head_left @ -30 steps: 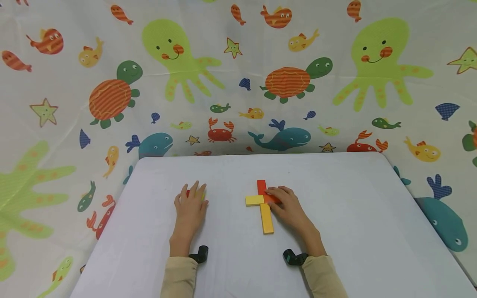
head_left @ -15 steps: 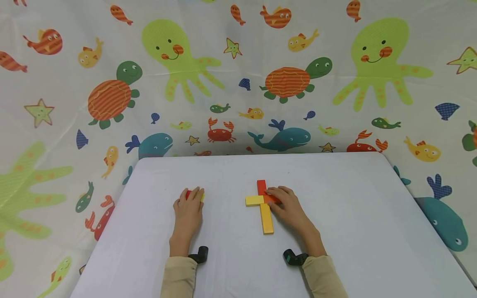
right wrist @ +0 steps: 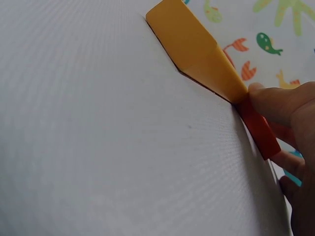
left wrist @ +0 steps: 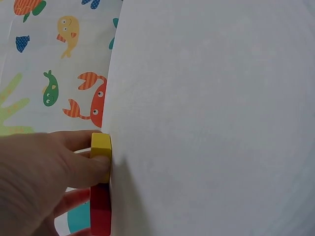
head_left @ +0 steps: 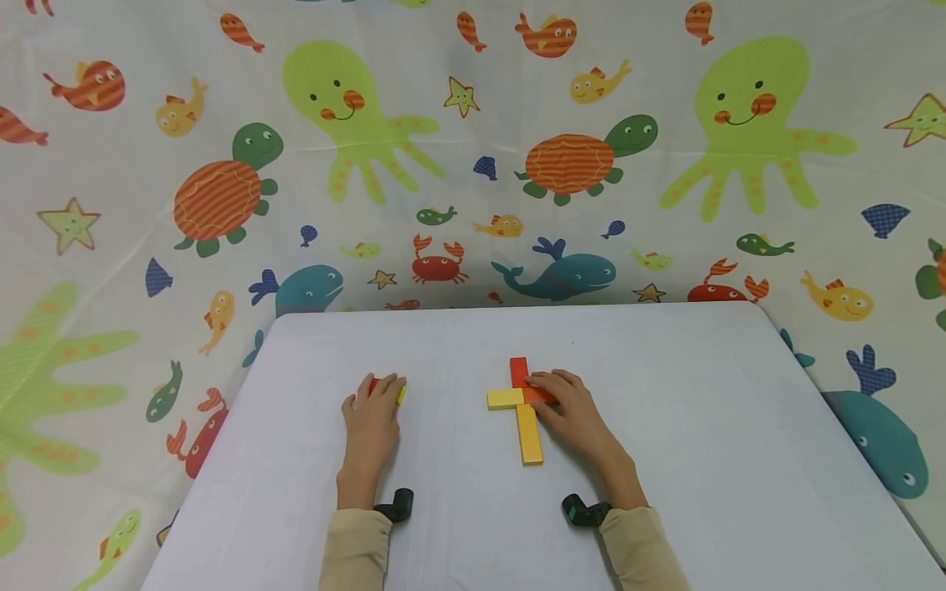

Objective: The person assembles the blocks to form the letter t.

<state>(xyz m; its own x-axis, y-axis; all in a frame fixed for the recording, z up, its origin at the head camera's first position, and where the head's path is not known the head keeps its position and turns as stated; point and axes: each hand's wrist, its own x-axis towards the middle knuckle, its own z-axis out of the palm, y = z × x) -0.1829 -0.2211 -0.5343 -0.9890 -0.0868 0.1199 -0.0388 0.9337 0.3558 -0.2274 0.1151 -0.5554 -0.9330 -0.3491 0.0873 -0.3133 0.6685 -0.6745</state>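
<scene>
My left hand (head_left: 371,423) is at the left part of the white table. Its thumb presses the yellow block (left wrist: 101,142) in the left wrist view, with fingers behind it. A red block (left wrist: 100,211) stands end to end with that yellow one, partly hidden under the fingers in the head view. Further right, my right hand (head_left: 576,410) holds an orange-red block (head_left: 538,396) between thumb and fingers. That block belongs to a cross of flat blocks on the table: a red block (head_left: 519,371) behind, a yellow block (head_left: 504,399) at left, and a longer yellow block (head_left: 529,435) in front.
The white table (head_left: 709,435) extends to both sides of the hands. Behind it hangs a cloth (head_left: 458,148) printed with sea animals. A black wrist camera (head_left: 399,506) sits on the left wrist, another wrist camera (head_left: 584,510) on the right.
The left hand's fingers, spread over the red and yellow blocks a second ago, have drawn in around them. The right hand and the cross have not visibly moved.
</scene>
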